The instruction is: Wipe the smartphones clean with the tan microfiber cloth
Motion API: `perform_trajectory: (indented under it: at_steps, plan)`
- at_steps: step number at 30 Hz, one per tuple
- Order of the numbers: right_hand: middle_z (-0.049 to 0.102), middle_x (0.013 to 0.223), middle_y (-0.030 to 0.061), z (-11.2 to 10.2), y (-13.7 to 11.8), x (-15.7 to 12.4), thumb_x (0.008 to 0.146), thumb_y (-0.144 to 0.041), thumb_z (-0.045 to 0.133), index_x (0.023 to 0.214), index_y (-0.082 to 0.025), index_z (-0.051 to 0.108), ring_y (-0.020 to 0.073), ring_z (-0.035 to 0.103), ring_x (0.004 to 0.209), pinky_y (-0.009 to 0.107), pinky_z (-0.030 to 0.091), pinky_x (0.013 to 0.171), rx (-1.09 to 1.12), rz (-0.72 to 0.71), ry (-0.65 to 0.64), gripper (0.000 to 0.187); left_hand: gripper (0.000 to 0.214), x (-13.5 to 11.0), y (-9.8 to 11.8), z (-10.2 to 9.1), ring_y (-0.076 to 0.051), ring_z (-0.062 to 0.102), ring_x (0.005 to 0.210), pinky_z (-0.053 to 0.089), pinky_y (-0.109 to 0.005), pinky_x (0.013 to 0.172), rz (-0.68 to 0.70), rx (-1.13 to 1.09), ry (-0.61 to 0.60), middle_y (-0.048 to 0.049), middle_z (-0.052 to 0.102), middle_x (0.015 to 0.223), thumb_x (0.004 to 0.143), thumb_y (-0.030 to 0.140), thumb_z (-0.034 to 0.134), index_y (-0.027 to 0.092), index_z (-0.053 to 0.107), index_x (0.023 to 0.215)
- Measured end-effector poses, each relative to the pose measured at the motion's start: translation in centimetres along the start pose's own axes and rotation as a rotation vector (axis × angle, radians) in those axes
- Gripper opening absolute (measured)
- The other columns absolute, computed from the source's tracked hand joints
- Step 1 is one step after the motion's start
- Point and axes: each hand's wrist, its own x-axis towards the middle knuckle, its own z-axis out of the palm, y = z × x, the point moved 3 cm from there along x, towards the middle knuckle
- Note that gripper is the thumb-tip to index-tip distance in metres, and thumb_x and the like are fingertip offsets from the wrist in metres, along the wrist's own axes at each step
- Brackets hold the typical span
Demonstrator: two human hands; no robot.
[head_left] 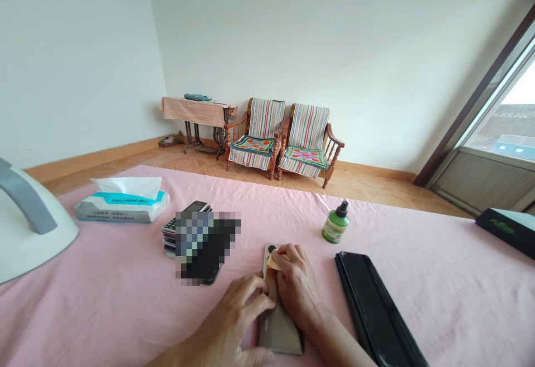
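Observation:
A grey-gold smartphone [276, 329] lies back side up on the pink tablecloth [125, 289], its camera end pointing away from me. My left hand [240, 314] rests on the phone's left edge with fingers bent, pinning it down. My right hand [295, 289] presses a small tan cloth [273, 262] onto the phone near the camera, fingers closed on it.
A stack of phones [184, 230] and a blurred dark device lie to the left. A tissue pack [123, 202] sits far left beside a white appliance [25, 228]. A green bottle [335, 225], black tablets [376, 311] and a dark box [507, 230] are on the right.

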Motion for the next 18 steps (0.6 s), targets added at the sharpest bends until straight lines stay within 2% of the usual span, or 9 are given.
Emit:
perform_trajectory:
  at_steps: [5,10,18]
  plan:
    - [0.062,0.097,0.0043,-0.31,-0.41,0.36,0.081,-0.004,0.052,0.09,-0.02,0.064,0.0199,0.049,0.09,0.031,0.039,0.079,-0.007,-0.054,-0.048,0.023,0.055,-0.03,-0.11,0.1,-0.028,0.043,0.122,0.033,-0.04,0.109,-0.003,-0.01,-0.003,-0.0046,0.049,0.128,0.068,0.033,0.082,0.027,0.059,0.117]
    - [0.061,0.084,0.0041,-0.39,-0.04,0.6,0.08,-0.005,0.053,0.077,-0.019,0.064,0.0202,0.049,0.083,0.033,0.036,0.075,-0.099,0.033,-0.022,0.019,0.058,-0.03,-0.03,0.05,-0.027,0.044,0.12,0.035,-0.038,0.107,0.004,-0.014,0.0,-0.004,0.05,0.127,0.063,0.026,0.085,0.027,0.06,0.116]
    - [0.062,0.092,0.0046,-0.22,-0.52,0.58,0.079,-0.002,0.051,0.085,-0.02,0.065,0.0196,0.049,0.088,0.03,0.037,0.077,-0.027,-0.017,-0.046,0.024,0.057,0.04,-0.25,0.19,-0.027,0.042,0.123,0.033,-0.039,0.109,0.005,-0.008,0.013,-0.0037,0.049,0.129,0.066,0.031,0.084,0.028,0.059,0.117]
